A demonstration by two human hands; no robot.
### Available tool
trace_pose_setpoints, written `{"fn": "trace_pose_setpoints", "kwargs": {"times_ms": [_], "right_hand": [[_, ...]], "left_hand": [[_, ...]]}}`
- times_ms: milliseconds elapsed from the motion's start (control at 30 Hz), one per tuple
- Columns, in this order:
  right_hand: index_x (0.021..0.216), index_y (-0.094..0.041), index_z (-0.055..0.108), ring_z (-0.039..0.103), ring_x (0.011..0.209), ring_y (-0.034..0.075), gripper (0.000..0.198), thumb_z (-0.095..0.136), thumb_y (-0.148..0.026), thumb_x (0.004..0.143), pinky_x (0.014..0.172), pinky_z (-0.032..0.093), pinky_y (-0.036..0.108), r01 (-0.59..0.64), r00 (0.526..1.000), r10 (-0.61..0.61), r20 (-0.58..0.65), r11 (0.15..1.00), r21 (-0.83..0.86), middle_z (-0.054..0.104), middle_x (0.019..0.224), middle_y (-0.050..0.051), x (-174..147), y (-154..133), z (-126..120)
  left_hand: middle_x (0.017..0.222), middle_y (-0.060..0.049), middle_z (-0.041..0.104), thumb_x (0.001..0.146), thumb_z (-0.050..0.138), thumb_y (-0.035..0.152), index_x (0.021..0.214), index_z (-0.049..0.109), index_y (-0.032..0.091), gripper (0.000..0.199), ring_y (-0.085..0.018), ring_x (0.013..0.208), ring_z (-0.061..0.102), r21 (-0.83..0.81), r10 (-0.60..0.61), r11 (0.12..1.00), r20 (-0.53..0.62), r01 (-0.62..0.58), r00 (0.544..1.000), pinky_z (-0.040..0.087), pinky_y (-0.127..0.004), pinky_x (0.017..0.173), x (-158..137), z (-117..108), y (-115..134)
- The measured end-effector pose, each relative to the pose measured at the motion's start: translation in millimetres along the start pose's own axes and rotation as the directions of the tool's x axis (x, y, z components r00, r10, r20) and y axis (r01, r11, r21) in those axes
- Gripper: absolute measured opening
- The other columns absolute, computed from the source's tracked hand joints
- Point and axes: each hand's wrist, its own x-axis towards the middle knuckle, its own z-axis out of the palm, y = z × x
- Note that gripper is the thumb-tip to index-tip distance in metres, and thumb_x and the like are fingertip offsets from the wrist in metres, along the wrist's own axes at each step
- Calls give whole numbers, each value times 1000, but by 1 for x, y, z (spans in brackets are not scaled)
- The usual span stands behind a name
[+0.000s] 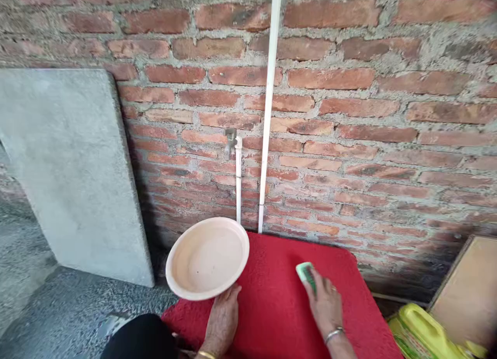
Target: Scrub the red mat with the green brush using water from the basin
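A cream plastic basin [212, 258] is tilted at the left end of the red-covered surface [272, 297]. Under its near rim, my left hand [223, 315] grips it, with most of the fingers hidden behind the rim. Inside the basin only a few small dark specks show. My right hand [326, 302] is over the middle right of the red surface, its fingers closed around a small green-and-white block [305, 272]. The block's exact kind is partly covered by the fingers.
Behind the red surface stands a brick wall [330, 79] with a tap [230, 137] on a short white pipe and a tall white pipe [267, 110]. A grey slab [77, 167] leans at left. A yellow jug [421, 328] and a brown board [468, 292] are at right.
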Motion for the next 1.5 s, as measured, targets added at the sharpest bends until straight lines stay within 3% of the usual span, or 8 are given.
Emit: {"fn": "trace_pose_setpoints", "kwargs": {"times_ms": [167, 300, 533, 767, 967, 1200, 1333, 1500], "right_hand": [[137, -37, 57, 61, 107, 26, 41, 50, -38, 97, 96, 44, 42, 286, 951, -301, 72, 943, 168, 66, 120, 8, -19, -108, 24], [140, -38, 54, 59, 113, 27, 45, 53, -32, 95, 100, 42, 45, 310, 937, -328, 123, 939, 147, 64, 124, 9, -10, -130, 26], [138, -28, 58, 64, 100, 28, 46, 41, -45, 99, 84, 46, 41, -24, 999, 31, 38, 987, -161, 67, 111, 15, 34, -5, 19], [139, -24, 56, 67, 87, 29, 53, 35, -51, 99, 73, 48, 42, -387, 920, 359, -154, 892, -234, 67, 104, 17, 33, 101, 16], [135, -26, 60, 65, 96, 26, 44, 38, -44, 101, 81, 48, 37, 9, 1000, -8, -16, 1000, 12, 68, 108, 14, 34, -17, 7], [137, -41, 55, 60, 111, 24, 44, 58, -42, 93, 101, 41, 39, 419, 888, -438, 141, 897, 143, 66, 121, 4, 19, -137, 22], [138, -40, 55, 60, 110, 25, 43, 55, -43, 95, 97, 42, 38, 313, 935, -321, 153, 947, 73, 66, 121, 6, 42, -107, 23], [141, -21, 55, 63, 101, 32, 48, 40, -42, 100, 84, 44, 45, -4, 995, 15, 102, 995, -101, 65, 112, 20, 66, -4, 12]], "left_hand": [[104, -6, 77, 81, 35, -2, 107, 70, 17, 47, -19, 97, 72, -24, 23, 999, -6, -23, 1000, 61, -32, 86, -7, 9, -8], [104, -7, 77, 82, 37, 1, 105, 71, 17, 44, -19, 97, 73, -35, 44, 998, -23, -45, 999, 62, -32, 84, -9, 13, -13], [106, -6, 77, 80, 36, -1, 102, 72, 19, 46, -19, 99, 73, -47, 27, 999, 4, -27, 1000, 61, -32, 86, -10, 14, -13], [105, -6, 77, 79, 38, 0, 99, 73, 19, 44, -20, 97, 73, -37, 26, 999, -27, -27, 999, 62, -34, 84, -10, 13, -10], [104, -6, 77, 79, 38, 1, 100, 72, 19, 44, -21, 95, 73, -38, 40, 998, -49, -42, 998, 63, -34, 82, -9, 9, -10], [104, -5, 76, 80, 40, 0, 101, 72, 21, 44, -19, 95, 73, -63, 82, 994, -45, -84, 996, 62, -31, 83, -4, 2, -12], [104, -6, 76, 80, 40, 0, 100, 72, 20, 42, -20, 94, 73, -63, 68, 996, -46, -71, 997, 62, -31, 81, -4, 0, -10], [104, -6, 77, 81, 39, 1, 97, 73, 20, 42, -21, 95, 73, -43, 16, 999, -17, -17, 1000, 63, -34, 82, -5, -2, -3]]}}
